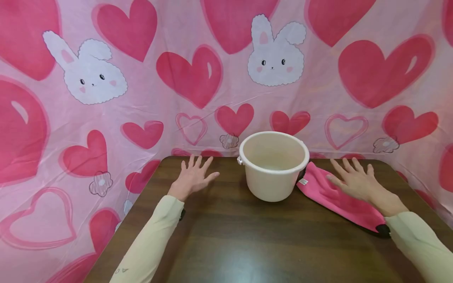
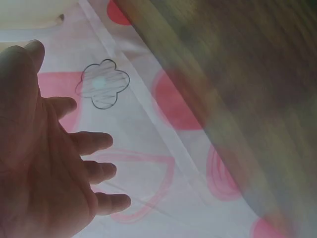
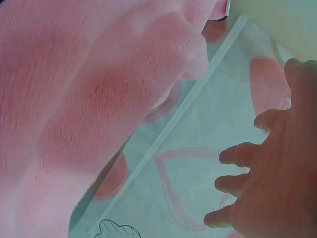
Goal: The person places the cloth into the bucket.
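Observation:
A cream-coloured bucket (image 1: 272,181) stands upright at the back of the table, a handle knob showing on its left rim. My left hand (image 1: 192,179), fingers spread and palm down, is left of the bucket and apart from it. To the bucket's right lies a crumpled pink cloth item (image 1: 339,196) with black edging and a small white label; what kind it is I cannot tell. Over this cloth my right hand (image 1: 364,186) is held with its fingers spread. In the right wrist view the fuzzy cloth (image 3: 114,94) fills the left side, and the hand grips nothing.
The brown wooden table (image 1: 226,243) has its far edge just behind the bucket. A pink backdrop (image 1: 233,82) printed with hearts and rabbits hangs behind and to the sides. A dark band or device (image 1: 182,214) shows at the left cuff.

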`<state>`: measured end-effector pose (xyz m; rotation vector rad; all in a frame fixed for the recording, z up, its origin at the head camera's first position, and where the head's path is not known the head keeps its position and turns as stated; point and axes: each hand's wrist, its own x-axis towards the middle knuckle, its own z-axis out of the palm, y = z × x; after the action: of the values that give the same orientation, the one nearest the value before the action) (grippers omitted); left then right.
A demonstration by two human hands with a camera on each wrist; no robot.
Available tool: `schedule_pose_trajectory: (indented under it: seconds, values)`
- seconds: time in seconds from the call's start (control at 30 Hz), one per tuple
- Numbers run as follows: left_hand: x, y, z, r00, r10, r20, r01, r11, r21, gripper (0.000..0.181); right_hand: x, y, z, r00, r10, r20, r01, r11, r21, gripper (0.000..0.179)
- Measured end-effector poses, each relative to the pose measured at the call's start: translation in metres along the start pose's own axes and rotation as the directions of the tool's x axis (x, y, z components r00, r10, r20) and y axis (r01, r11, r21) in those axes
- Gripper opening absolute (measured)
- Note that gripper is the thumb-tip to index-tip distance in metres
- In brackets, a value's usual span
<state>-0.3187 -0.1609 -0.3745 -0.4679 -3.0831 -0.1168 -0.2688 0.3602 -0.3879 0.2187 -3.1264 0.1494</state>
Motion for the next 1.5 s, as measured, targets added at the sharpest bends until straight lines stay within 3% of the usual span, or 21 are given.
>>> schedule_pose_trajectory:
  seconds: [0.3, 0.67, 0.87, 1.17, 1.37, 1.5]
  values:
    - [0.002, 0.013, 0.013, 1.0, -0.005, 0.017, 0.006, 0.997, -0.074, 0.079, 0.001, -0.012, 0.012, 1.0, -0.009, 0.003, 0.009, 0.999, 0.04, 0.086]
    - [0.001, 0.032, 0.008, 0.997, -0.003, -0.073, -0.015, 0.972, -0.235, 0.081, 0.01, -0.021, 0.014, 1.0, 0.008, -0.019, -0.005, 0.99, 0.14, 0.083]
    - [-0.002, 0.046, -0.001, 0.994, 0.016, -0.104, -0.048, 0.949, -0.312, 0.079, 0.014, -0.026, 0.019, 1.0, 0.003, -0.018, 0.0, 0.987, 0.158, 0.083]
    - [-0.005, 0.062, -0.003, 0.984, 0.05, -0.171, -0.113, 0.916, -0.384, 0.076, 0.013, -0.026, 0.025, 0.999, -0.022, -0.035, 0.027, 0.989, 0.147, 0.081]
    - [-0.007, 0.076, -0.005, 0.977, 0.049, -0.207, -0.143, 0.871, -0.47, 0.076, 0.011, -0.022, 0.024, 1.0, -0.023, -0.009, 0.024, 0.981, 0.195, 0.08]
    - [-0.007, 0.086, -0.005, 0.961, 0.083, -0.264, -0.209, 0.843, -0.496, 0.07, 0.01, -0.021, 0.025, 0.999, -0.033, -0.005, 0.033, 0.976, 0.216, 0.078]
